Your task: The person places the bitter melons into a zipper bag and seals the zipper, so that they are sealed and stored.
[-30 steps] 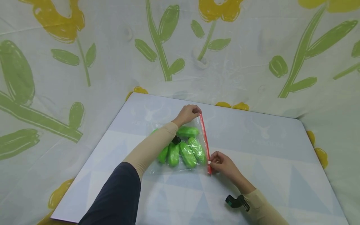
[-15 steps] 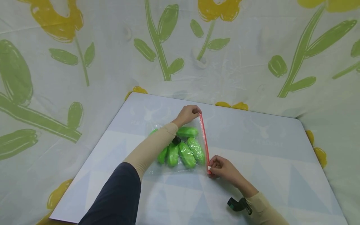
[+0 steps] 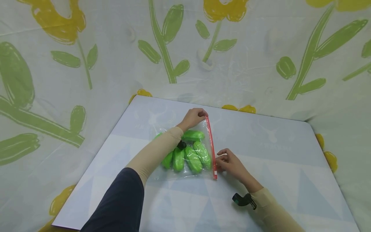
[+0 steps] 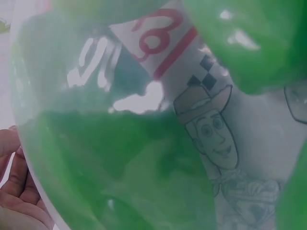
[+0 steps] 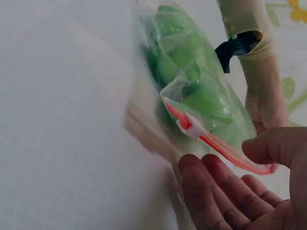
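A clear zip bag [image 3: 206, 127] with a red closure strip [image 3: 211, 138] lies on the table, holding several glossy green oblong pieces [image 3: 192, 160]. My left hand [image 3: 192, 118] pinches the far end of the strip. Near the strip's other end sits a white slider [image 5: 193, 128]. Beside that end is my right hand [image 3: 232, 165], thumb and fingers parted on either side of the strip in the right wrist view, gripping nothing. In the left wrist view, a printed cartoon figure in a hat [image 4: 216, 129] shows between the green pieces. My left forearm hides part of the bag.
The pale patterned table [image 3: 261, 199] extends around the bag. A flower-printed cloth [image 3: 246, 71] hangs behind and at the sides. A black wrist camera mount [image 3: 243, 199] is on my right wrist.
The right hand drew the white slider toward the near end of the strip, then let go and shifted a little farther from me, its fingers loosening. The left hand stayed in place.
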A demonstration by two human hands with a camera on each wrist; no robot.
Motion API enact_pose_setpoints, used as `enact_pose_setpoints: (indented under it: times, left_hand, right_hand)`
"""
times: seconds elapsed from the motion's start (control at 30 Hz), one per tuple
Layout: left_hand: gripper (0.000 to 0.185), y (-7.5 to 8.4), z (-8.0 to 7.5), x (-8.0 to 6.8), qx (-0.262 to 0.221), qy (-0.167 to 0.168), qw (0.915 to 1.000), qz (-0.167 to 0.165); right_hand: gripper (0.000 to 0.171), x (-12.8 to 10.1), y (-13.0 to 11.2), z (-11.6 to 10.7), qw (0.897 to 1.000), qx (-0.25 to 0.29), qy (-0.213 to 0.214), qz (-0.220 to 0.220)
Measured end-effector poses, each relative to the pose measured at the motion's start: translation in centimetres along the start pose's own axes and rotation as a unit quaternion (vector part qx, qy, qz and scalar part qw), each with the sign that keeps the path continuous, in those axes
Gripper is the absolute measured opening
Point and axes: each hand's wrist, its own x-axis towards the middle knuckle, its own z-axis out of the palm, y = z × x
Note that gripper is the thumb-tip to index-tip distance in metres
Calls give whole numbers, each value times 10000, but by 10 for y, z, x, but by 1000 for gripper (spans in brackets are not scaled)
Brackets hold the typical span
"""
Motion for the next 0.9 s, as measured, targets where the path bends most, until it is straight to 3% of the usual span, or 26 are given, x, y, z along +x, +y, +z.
enact_pose_setpoints:
  times: [0.17,0.37,0.7,0.9]
  left_hand:
    - [13,1,1,-2,-76,-69,9999,-47]
    - [15,2,3,-5,-184,-143,9997,-41]
    - [24,1,5,-7,-398,-235,9989,39]
    - [27,2,4,-7,-182,-196,9996,45]
  right_hand:
    - [46,18,-4,2,9997,40,226,-8]
    - [37,33,-8,6,9982,-200,537,163]
    - [29,40,-8,10,9970,122,733,197]
    - [29,41,-3,7,9967,-50,797,135]
